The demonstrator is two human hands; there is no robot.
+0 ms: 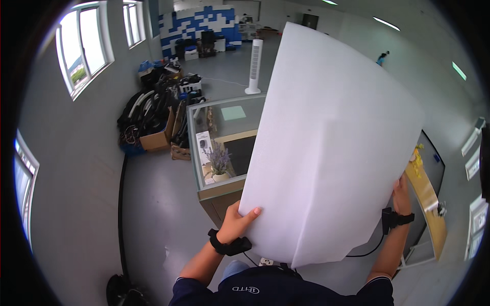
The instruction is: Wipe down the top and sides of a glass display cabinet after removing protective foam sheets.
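A large white sheet point(326, 137) stands raised in front of me and covers much of the middle of the view. It looks smooth and bendable, with a crease running down its lower part; foam or thick paper, I cannot tell which. My left hand point(239, 222) grips its lower left edge, thumb on the near face and the other fingers behind. At the right edge, my right hand point(402, 196) is closed on the sheet, its fingers partly hidden. Each wrist wears a black strap point(227, 243) with a small device.
Behind the sheet stands a glass display case point(194, 148) holding a lavender pot point(219, 160). A white tower fan point(254, 66) rises beyond it. Boxes and black gear point(153, 120) are piled along the left wall. On the right is a wooden-topped table point(431, 214).
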